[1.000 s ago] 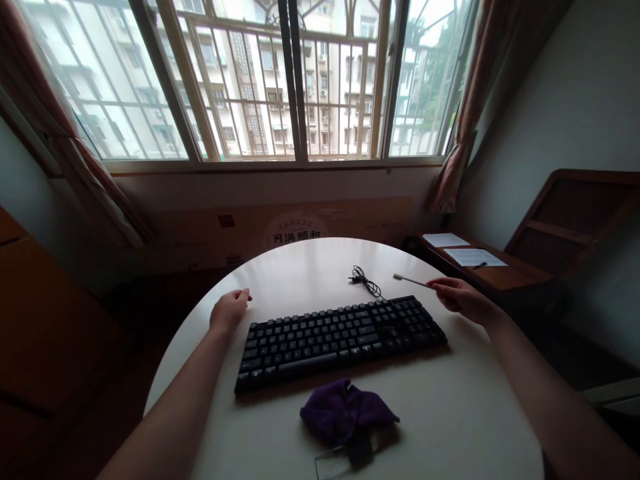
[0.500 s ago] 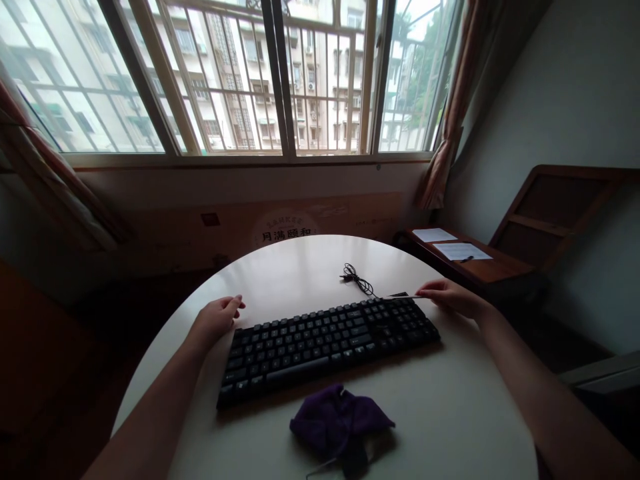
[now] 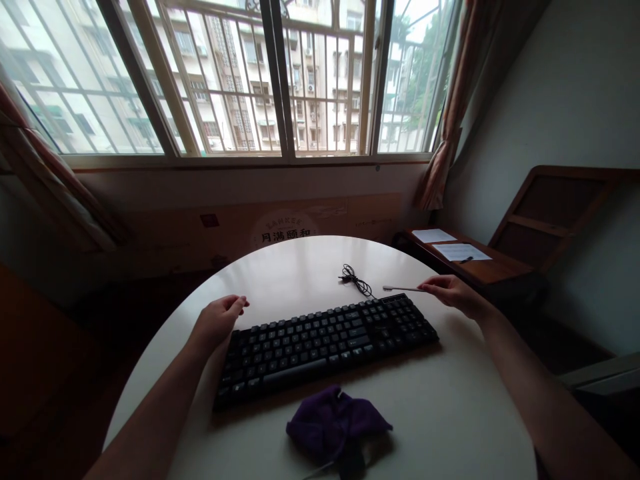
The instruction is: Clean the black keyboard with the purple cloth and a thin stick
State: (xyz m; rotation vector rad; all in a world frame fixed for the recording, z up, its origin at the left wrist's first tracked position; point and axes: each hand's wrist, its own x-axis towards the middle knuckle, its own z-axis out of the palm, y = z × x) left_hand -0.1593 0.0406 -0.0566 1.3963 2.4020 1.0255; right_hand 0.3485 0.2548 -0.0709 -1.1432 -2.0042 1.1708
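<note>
1. The right hand [image 3: 456,295] pinches the handle of a slender, pale toothbrush [image 3: 404,289]; this grip is closed on its end, the head pointing left.
2. For good control, the pinch would best sit nearer the head, with the wrist loose and the bristles kept downward; light, short strokes should suit gaps between keys.
3. The left hand [image 3: 219,321], its grip narrow with curled fingers and nothing visible inside, lies just beside the keyboard's left end; steadying that end would probably limit sliding.
4. The long, black plastic keyboard [image 3: 313,347] lies slantwise on the round, glossy white surface [image 3: 465,400], keys upward with pale legends.
5. The toothbrush is straight and thin, beyond the keyboard's far right edge; its clearance above the surface cannot be told.
</note>
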